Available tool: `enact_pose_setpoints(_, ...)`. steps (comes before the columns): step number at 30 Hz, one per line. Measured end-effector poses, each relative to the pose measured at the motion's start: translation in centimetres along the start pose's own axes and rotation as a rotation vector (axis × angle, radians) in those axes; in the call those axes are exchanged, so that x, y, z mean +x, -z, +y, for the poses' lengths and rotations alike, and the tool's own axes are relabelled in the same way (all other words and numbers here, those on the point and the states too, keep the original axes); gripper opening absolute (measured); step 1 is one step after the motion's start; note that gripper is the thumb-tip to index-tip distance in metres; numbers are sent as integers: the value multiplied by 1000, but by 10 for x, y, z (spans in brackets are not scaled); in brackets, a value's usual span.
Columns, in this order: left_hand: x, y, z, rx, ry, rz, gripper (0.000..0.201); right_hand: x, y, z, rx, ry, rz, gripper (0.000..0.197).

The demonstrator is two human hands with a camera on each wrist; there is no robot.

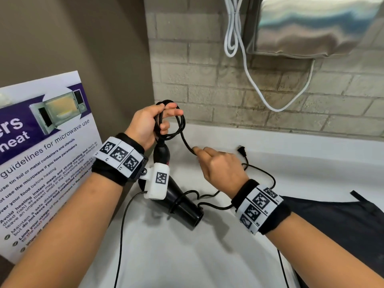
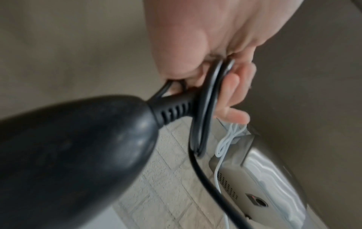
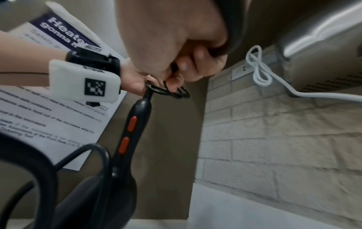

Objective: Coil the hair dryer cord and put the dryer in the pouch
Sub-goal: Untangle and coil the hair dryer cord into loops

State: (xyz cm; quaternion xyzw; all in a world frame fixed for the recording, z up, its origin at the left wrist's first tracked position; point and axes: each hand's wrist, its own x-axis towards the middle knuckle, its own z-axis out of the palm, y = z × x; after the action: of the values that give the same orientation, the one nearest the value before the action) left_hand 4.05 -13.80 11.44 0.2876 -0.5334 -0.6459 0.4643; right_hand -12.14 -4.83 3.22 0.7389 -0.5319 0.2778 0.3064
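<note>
A black hair dryer [image 1: 182, 204] with two orange buttons [image 3: 131, 124] hangs nozzle-down over the white counter [image 1: 291, 163]. My left hand [image 1: 151, 123] holds loops of its black cord [image 1: 178, 123] just above the handle end [image 2: 172, 110]. My right hand [image 1: 218, 165] pinches the cord a little further along, to the right and lower. The rest of the cord trails across the counter to the plug [image 1: 242, 150] near the back wall. A black pouch [image 1: 336, 225] lies flat at the right.
A microwave guidelines sign [image 1: 41, 154] leans against the left wall. A steel appliance [image 1: 311, 26] with a white cable [image 1: 245, 65] is mounted on the brick wall [image 1: 270, 96] above the counter. A thin black wire [image 1: 122, 235] runs from my left wrist.
</note>
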Motion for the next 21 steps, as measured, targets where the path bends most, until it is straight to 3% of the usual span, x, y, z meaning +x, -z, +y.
enact_pose_setpoints(4,-6,-11,-8,183,-27,-39,27,12,12,-4,-64,202,86,19)
enact_pose_setpoints(8,-14,-22,-9,410,-42,-160,31,36,22,0,20,313,195,20)
enact_pose_setpoints(10,-17,-26,-8,468,-50,-198,31,52,27,2,124,249,217,21)
enact_pose_setpoints(12,-19,-29,-6,508,-41,-248,43,64,34,6,233,131,206,29)
enact_pose_setpoints(16,-19,-32,-2,411,23,-378,60,77,37,26,444,-123,101,49)
enact_pose_setpoints(18,-19,-35,-3,418,-8,-337,54,78,32,32,575,-185,-6,43)
enact_pose_setpoints(21,-17,-36,-4,397,4,-297,41,72,23,34,797,-290,-178,15)
